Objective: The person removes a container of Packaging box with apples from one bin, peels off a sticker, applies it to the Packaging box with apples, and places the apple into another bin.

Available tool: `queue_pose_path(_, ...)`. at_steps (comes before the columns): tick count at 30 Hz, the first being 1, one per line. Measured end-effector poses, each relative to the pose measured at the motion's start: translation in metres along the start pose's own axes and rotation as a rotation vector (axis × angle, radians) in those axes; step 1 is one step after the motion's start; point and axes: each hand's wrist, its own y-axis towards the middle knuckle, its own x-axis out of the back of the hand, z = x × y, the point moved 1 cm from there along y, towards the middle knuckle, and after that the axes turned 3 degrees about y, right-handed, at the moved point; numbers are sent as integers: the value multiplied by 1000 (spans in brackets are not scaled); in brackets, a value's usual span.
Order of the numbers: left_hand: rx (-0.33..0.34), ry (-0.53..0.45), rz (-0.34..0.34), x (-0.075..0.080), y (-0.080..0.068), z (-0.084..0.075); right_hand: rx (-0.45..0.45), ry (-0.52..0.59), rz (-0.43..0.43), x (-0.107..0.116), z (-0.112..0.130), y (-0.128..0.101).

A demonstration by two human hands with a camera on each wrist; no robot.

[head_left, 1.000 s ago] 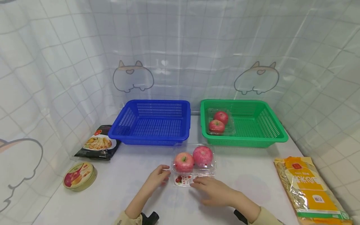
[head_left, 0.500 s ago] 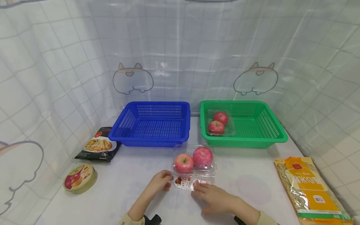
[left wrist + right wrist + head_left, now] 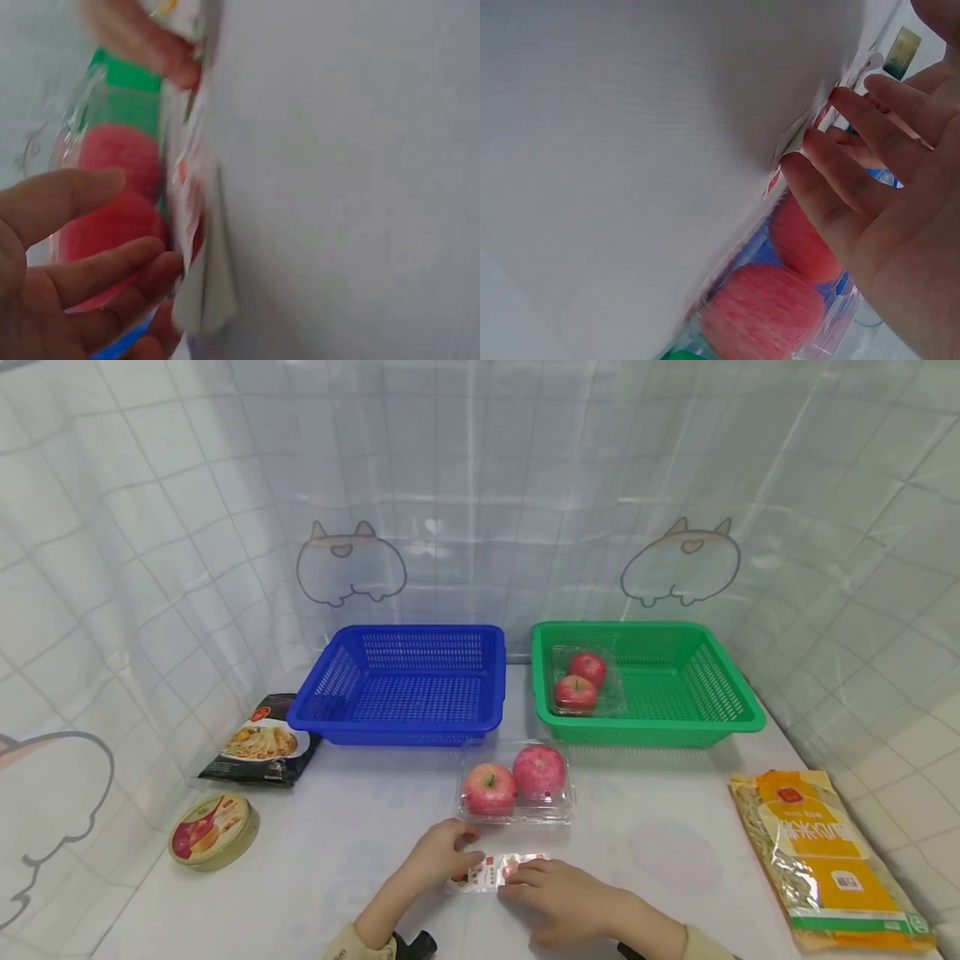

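Two hands work at the desk's near edge, centre. The left hand (image 3: 442,853) pinches the left end of one label (image 3: 491,872) (a small printed card lying on the desk), fingers curled onto it. The right hand (image 3: 558,897) lies on the label's right end; whether its fingers press flat or pinch cannot be told.

One clear box (image 3: 516,785) with two apples sits just behind the label, apart from it. Two baskets stand along the far edge: one blue basket (image 3: 405,727), and one green basket (image 3: 660,731) holding a second box (image 3: 585,683) of two apples. Left edge: one dark packet (image 3: 258,750) and one tin (image 3: 213,831). Right edge: one yellow noodle bag (image 3: 821,856).
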Motion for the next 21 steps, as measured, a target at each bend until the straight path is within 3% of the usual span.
queue_pose_path(4,-140,234,14,-8,3,-7,13,-12,9,0,-1,2)
queue_pose_path(9,-192,388,2,-11,1,-14,31,-6,3,2,-2,4)
queue_pose_path(14,-188,392,3,-12,0,-15,52,20,-41,4,-5,5)
queue_pose_path(18,-169,370,22,-14,1,-16,79,14,-171,3,-9,10)
queue_pose_path(21,-122,276,56,-14,0,-16,100,15,-278,2,-11,14)
